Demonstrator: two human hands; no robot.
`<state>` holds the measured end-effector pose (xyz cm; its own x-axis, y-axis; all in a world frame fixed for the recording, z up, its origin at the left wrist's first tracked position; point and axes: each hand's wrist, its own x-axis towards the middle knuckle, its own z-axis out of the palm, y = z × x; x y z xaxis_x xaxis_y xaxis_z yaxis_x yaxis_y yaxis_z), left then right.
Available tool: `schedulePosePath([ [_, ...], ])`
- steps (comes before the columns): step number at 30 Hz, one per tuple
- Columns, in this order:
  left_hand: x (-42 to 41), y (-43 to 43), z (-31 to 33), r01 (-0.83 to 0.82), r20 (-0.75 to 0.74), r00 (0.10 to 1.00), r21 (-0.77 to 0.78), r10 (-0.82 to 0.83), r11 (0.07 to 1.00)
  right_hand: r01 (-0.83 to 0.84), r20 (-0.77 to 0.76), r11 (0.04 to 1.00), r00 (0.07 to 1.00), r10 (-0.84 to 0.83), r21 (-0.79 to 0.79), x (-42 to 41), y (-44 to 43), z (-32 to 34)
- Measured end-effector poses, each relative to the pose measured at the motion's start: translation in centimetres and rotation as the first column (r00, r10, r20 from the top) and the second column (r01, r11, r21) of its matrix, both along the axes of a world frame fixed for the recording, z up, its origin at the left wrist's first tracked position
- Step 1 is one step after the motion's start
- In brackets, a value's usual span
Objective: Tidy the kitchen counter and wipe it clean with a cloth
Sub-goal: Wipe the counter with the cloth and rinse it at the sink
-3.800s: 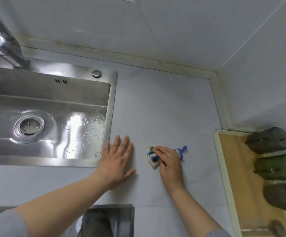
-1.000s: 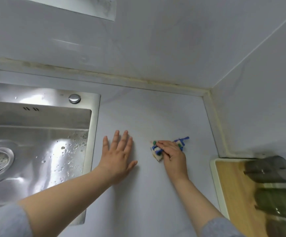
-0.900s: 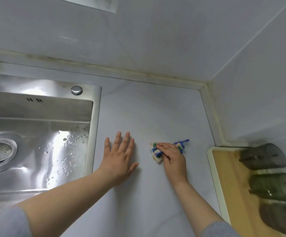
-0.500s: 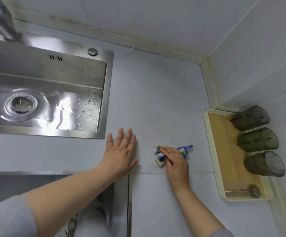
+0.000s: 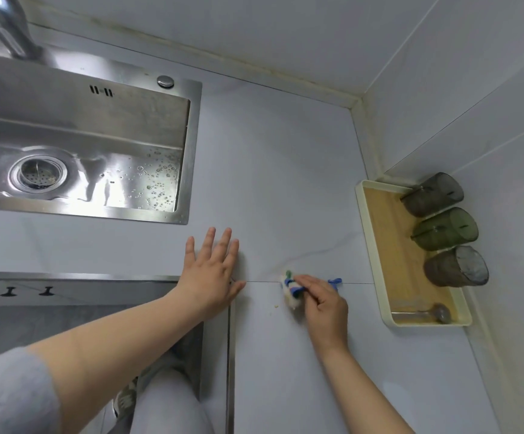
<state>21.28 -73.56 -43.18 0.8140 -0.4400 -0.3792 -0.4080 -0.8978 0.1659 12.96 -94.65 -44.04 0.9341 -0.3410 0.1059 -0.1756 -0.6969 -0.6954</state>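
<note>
Cloth (image 5: pixel 290 291), prob a soft, light wad, sits pinched on top by right hand (image 5: pixel 325 303) w/ curled fingers, a fair hold; left hand (image 5: pixel 210 274) lies flat on counter (image 5: pixel 270 183), empty.

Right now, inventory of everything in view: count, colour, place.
counter: 1, pale grey, centre
sink: 1, steel, set in counter, left
faucet: 1, steel, top left
drain: 1, steel, sink floor
tray: 1, cream rim, wood-coloured floor, right, by wall
cups: 3, two grey, one green between, in tray along wall
utensil: 1, grey, tray's near end
cloth: 1, white, blue, green, on counter under right hand
crumb: 1, tan, counter, left of cloth
hooks: 2, black, front below counter
left hand: 1, flat on counter
right hand: 1, grips cloth
</note>
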Motion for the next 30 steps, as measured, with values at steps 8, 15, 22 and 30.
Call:
schedulePosePath([
  [8,6.7,-1.1,0.3,0.034,0.017,0.999,-0.019,-0.034,0.999,0.035,0.089,0.999,0.995,-0.034,-0.011,11.0,-2.8,3.3],
  [15,15.4,-4.2,0.0,0.052,0.040,0.998,0.019,-0.052,0.998,-0.009,0.108,0.999,0.994,0.013,-0.044,21.4,-5.7,1.9],
  [22,24.0,-8.2,-1.1,0.051,0.028,0.998,0.021,-0.052,0.998,-0.074,0.130,0.989,0.987,0.090,-0.124,34.9,-9.7,1.8],
  [30,34.1,-12.1,-3.3,0.078,0.081,0.994,0.008,-0.078,0.997,-0.125,0.107,0.970,0.983,0.150,-0.208,47.2,-13.1,1.1],
])
